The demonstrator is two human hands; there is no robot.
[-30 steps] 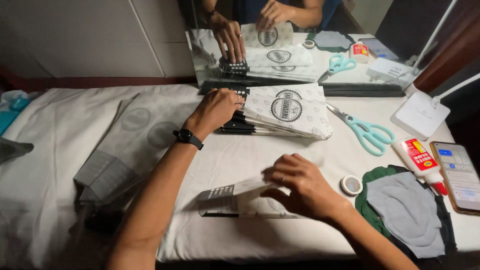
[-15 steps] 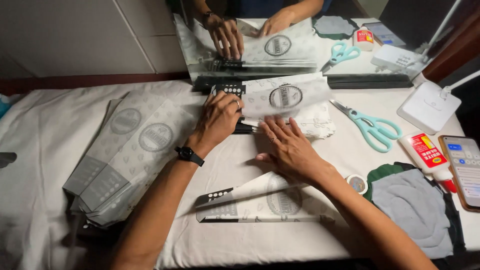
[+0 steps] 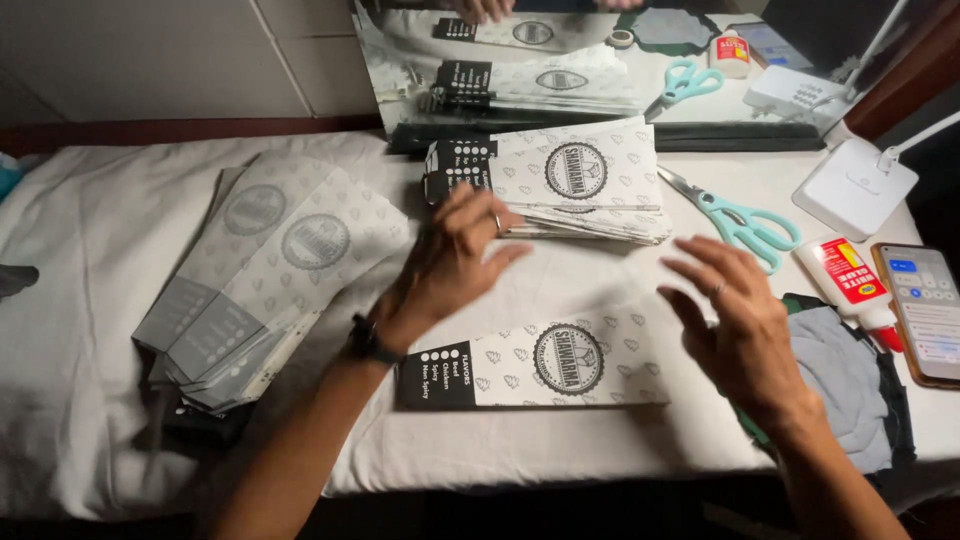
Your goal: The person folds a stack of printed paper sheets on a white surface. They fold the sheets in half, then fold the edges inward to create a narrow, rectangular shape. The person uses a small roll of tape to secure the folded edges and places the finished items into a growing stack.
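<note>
A flat white paper sleeve (image 3: 560,365) with a black end and a round emblem lies near the table's front edge. My left hand (image 3: 450,255) hovers just above its left part, fingers spread, holding nothing, close to a stack of the same sleeves (image 3: 570,180) further back. To the right of the single sleeve my right hand (image 3: 735,325) is raised with fingers apart and empty.
A pile of flattened grey sleeves (image 3: 265,270) lies at the left on the white cloth (image 3: 80,300). Teal scissors (image 3: 745,225), a glue bottle (image 3: 850,285), a phone (image 3: 925,310), a white lamp base (image 3: 850,185) and grey fabric (image 3: 845,375) sit at the right. A mirror (image 3: 600,60) stands behind.
A sleeve has been laid flat at the front with its printed side up. Both hands have lifted off the stack and the sleeve and now hover open.
</note>
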